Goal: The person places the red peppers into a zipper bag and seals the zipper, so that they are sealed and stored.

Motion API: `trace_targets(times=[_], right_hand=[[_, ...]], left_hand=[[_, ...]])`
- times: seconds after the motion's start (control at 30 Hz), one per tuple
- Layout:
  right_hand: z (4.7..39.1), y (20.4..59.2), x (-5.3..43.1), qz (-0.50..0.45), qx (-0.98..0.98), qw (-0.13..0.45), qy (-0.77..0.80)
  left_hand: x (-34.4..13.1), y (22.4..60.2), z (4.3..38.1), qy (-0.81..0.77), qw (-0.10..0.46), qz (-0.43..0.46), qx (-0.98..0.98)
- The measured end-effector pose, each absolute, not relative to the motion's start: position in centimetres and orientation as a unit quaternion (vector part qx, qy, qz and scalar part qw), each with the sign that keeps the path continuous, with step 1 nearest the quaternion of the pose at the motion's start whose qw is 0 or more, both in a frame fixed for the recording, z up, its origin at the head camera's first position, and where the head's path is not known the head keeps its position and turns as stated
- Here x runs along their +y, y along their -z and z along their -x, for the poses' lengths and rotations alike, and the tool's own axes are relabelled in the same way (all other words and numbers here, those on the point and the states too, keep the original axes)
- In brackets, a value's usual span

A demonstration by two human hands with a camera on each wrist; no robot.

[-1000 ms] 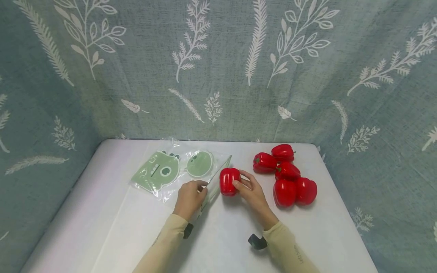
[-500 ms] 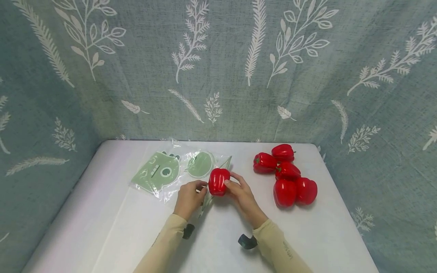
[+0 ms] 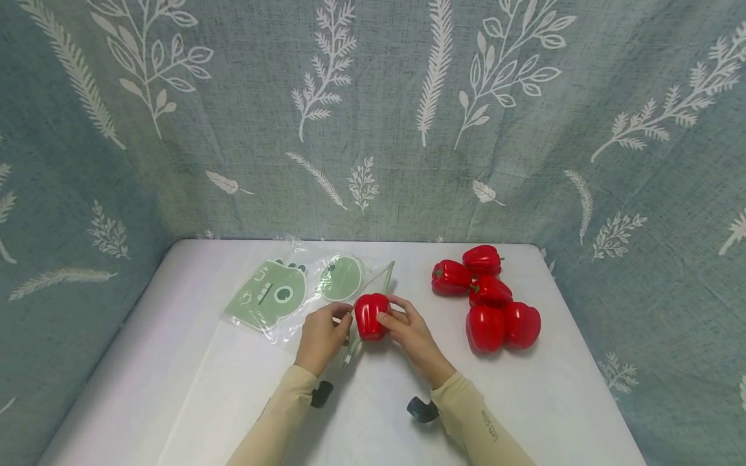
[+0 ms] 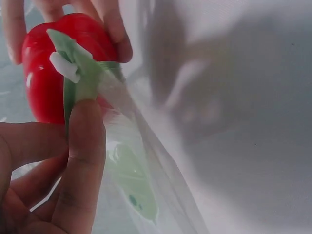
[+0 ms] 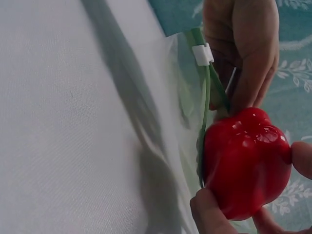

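A clear zip bag [image 3: 265,294] with green cartoon prints lies flat at the back left, its open end raised toward the right. My left hand [image 3: 322,336] pinches the green zip edge [image 4: 87,73] of that mouth between thumb and finger. A white slider [image 5: 202,54] sits at one end of the zip. My right hand [image 3: 416,338] grips a glossy red bell pepper [image 3: 368,317] with fingers spread around it, holding it right at the bag's mouth. In the right wrist view the pepper [image 5: 246,163] overlaps the green zip strip [image 5: 205,117].
Several more red bell peppers [image 3: 487,329] are clustered on the right side of the white table [image 3: 192,382]. A patterned green-grey curtain [image 3: 256,116] surrounds the table at the back and sides. Dark wrist cameras [image 3: 422,410] hang below both sleeves.
My right hand has carried the pepper leftward to the bag's mouth, then slightly toward me. The left hand stays almost in place, and the zip edges now stand farther apart.
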State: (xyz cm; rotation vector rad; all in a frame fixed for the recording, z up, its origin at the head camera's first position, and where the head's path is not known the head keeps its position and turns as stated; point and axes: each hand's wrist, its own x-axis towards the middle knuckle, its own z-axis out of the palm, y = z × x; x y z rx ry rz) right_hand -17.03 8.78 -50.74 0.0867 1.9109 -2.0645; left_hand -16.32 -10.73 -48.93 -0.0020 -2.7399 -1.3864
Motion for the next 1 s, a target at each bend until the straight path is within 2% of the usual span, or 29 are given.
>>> trace_targets(times=[0.43,0.87,1.0], right_hand=[[17.14,50.71,8.75,-0.019,0.747,0.132,0.652],[16.85,50.69,8.11,0.008,0.813,0.124,0.569],[16.86,50.69,8.18,0.023,0.811,0.117,0.573]], left_hand=[[-10.3,47.99,16.29,0.482,0.053,0.009,-0.875],[-9.83,48.47,16.24,0.502,0.021,-0.01,-0.864],[-9.91,48.43,16.24,0.498,0.025,-0.009,-0.867]])
